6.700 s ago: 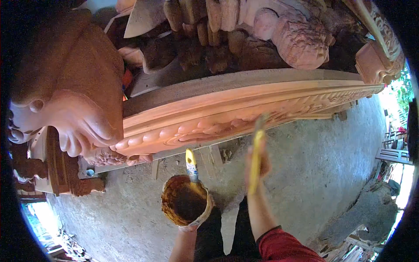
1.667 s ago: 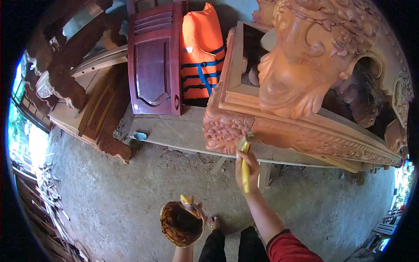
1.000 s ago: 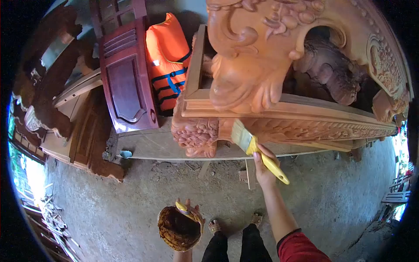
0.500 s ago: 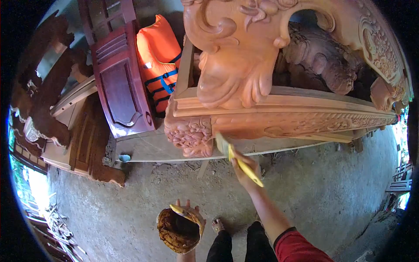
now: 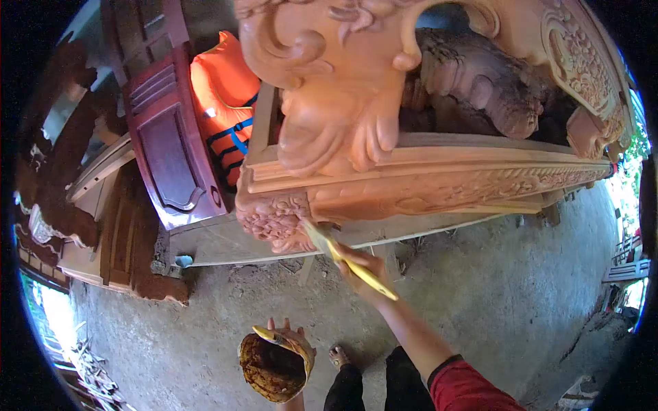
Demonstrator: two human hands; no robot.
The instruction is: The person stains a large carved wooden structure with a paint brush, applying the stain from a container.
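My right hand [image 5: 364, 272] is closed around the yellow handle of a paintbrush [image 5: 379, 285]. Its bristles meet the carved corner block [image 5: 274, 220] of a large reddish-brown wooden furniture piece [image 5: 391, 198]. Lower down, my left hand [image 5: 293, 331] holds a round container [image 5: 257, 373] from its far side, fingers showing past the rim. Brown residue coats the container's inside; its depth is dark. A second yellow-handled tool, probably a brush [image 5: 266, 333], lies across the rim by the left fingers.
An orange life jacket [image 5: 223, 85] rests beside a dark red wooden panel [image 5: 171, 137]. Rough brown carved pieces [image 5: 58, 205] stand at the left. A grey board [image 5: 219, 240] lies below the carved piece, above the concrete floor [image 5: 466, 301]. A small cup [image 5: 184, 261] sits near the board's corner.
The paintbrush has moved left along the carved piece, from the corner block's right edge onto its carving. The view has shifted slightly; my left hand still holds the container.
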